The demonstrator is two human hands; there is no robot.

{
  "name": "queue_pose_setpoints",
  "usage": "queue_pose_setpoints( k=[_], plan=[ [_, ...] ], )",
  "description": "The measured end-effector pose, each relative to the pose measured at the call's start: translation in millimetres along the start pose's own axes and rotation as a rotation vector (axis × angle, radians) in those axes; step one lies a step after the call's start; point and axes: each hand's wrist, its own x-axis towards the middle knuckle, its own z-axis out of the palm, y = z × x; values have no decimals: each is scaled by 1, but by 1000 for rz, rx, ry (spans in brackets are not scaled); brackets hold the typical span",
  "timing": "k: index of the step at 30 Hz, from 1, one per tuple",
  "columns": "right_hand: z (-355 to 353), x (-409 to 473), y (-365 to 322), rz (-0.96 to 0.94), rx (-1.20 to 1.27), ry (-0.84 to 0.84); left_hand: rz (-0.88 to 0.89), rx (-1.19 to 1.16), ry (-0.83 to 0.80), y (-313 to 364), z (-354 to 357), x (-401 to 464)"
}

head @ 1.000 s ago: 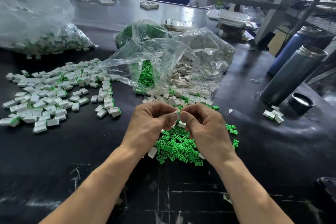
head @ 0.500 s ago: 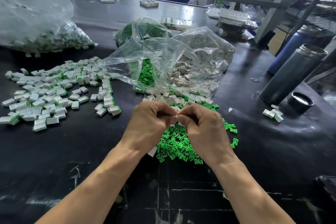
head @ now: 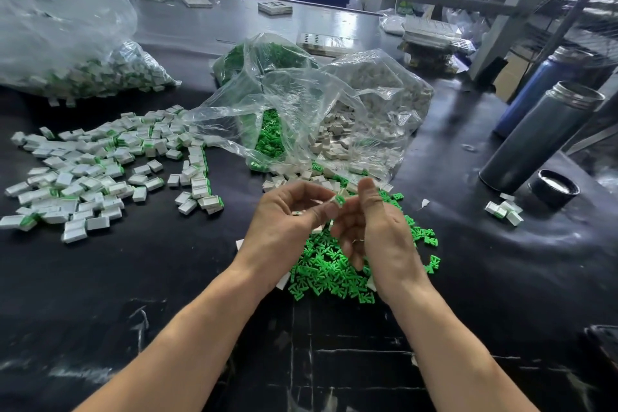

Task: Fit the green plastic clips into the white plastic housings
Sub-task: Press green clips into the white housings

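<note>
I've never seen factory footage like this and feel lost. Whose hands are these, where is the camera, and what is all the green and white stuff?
There is no machine here: a person works bare-handed, and the camera sits on their head, looking down at a black table. The left hand and right hand meet over a heap of loose green clips, and between the fingertips sits a small white housing with a green clip at its end. To the left lies a spread of finished white pieces. Behind the hands, clear bags hold more green clips and white housings. On the right stand a grey flask and its cap.
</note>
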Motion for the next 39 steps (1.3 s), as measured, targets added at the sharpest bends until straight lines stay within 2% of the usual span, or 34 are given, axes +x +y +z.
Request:
queue_pose_setpoints(
  k=[4,9,14,20,31,36,39],
  plan=[
    [10,-1,4,24,-20,-27,6,-81,-95,0,8,-3],
    [15,3,6,18,-40,68,40,-12,-133,-1,9,-4],
    [21,4,7,-71,-191,211,67,12,-119,-2,8,-4],
    [27,6,3,-130,-305,273,71,17,-85,-5,6,-4],
    [27,10,9,-165,-342,277,67,48,-57,-9,6,-4],
    [27,8,8,-154,-268,183,66,57,-57,-7,4,-2],
    [23,6,5,-153,-250,190,57,62,-27,-6,1,0]
  ],
)
